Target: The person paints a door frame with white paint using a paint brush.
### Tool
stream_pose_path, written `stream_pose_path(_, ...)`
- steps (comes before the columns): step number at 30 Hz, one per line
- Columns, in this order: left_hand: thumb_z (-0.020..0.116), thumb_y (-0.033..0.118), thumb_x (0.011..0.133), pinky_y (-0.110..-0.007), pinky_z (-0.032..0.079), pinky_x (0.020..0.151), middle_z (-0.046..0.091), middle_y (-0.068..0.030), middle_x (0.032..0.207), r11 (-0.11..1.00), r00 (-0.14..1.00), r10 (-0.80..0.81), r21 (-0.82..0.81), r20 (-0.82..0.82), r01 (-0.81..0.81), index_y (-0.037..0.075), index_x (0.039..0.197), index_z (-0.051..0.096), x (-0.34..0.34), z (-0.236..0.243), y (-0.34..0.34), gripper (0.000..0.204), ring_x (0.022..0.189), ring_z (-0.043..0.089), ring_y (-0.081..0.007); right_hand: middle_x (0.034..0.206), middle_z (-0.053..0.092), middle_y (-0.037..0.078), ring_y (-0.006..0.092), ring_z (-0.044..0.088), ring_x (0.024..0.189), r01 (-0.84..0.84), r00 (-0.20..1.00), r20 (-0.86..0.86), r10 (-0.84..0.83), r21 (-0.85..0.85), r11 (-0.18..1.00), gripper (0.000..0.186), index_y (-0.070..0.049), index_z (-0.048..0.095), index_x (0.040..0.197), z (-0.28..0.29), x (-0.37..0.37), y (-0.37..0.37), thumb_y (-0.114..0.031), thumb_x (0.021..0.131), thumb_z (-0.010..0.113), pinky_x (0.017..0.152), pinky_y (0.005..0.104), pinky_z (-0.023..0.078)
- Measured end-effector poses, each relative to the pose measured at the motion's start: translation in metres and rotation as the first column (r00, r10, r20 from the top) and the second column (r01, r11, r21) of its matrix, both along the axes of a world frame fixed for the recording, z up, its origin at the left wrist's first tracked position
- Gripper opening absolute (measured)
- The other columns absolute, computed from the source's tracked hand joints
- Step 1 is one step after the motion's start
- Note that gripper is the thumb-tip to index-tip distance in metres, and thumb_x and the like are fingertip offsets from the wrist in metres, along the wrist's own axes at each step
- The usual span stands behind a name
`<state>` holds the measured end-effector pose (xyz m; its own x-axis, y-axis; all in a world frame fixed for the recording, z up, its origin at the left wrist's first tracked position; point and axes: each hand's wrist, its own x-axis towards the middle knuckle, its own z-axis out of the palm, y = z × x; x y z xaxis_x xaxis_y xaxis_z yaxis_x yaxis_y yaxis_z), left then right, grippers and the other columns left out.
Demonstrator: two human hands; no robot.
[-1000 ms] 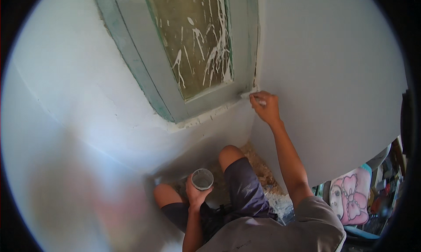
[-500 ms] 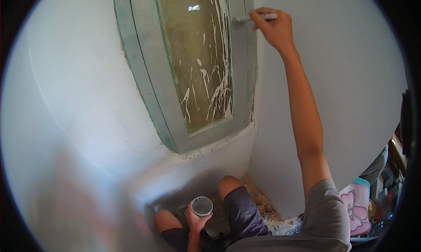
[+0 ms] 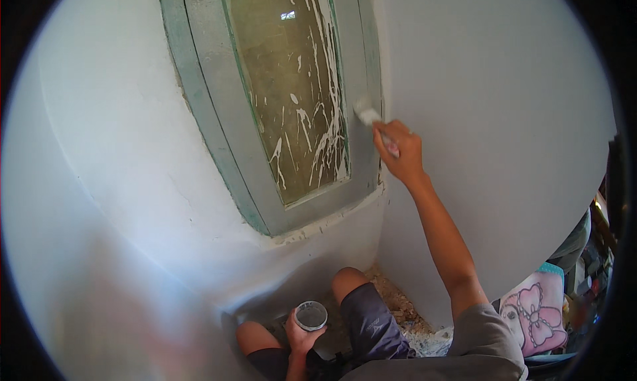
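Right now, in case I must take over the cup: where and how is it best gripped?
Likely the outer wall of the cup, from the side facing the window: the cup is round, its open mouth faces up, and the left hand wraps its near side.

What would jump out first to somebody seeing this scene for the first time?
Probably the white streaks running down the glass pane at upper centre, set in a grey-green frame. Next, the right hand holds a paintbrush at the frame's right side, while the left hand holds a round cup near the lower edge. A pink bow-patterned item stands out at lower right.
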<state>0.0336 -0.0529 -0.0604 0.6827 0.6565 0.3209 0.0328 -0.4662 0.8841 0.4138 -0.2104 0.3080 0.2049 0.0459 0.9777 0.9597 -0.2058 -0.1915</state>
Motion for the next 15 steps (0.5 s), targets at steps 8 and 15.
stream_pose_path(8, 0.102, 0.025, 0.052, -0.049, 0.053, 0.095, 0.072, -0.0161, 0.113, 0.994, 0.999, 0.045, 0.102, -0.024, -0.042, 0.005, 0.122, 0.063, 0.001, 0.008, -0.003, 0.083, 0.107, 0.070, -0.0379, 0.069, 0.070, 0.014, 0.0247, 0.069, 0.058, -0.215, 0.902, -0.430, 0.038, -0.372, 0.903, 0.016, -0.001, 0.080, 0.090, 0.054, 0.002, -0.026, -0.014, 0.090, 0.071, 0.060, 0.0364, 0.054)
stream_pose_path(15, 0.103, 0.025, 0.051, -0.048, 0.055, 0.094, 0.073, -0.0172, 0.113, 0.994, 0.997, 0.077, 0.072, -0.007, -0.076, 0.004, 0.124, 0.062, 0.000, 0.009, -0.004, 0.086, 0.107, 0.072, -0.0362, 0.067, 0.074, 0.009, 0.0142, 0.072, 0.061, -0.087, 0.980, -0.195, 0.034, -0.270, 0.959, 0.025, -0.001, 0.081, 0.091, 0.205, 0.028, -0.016, -0.025, 0.090, 0.073, 0.060, 0.0310, 0.054)
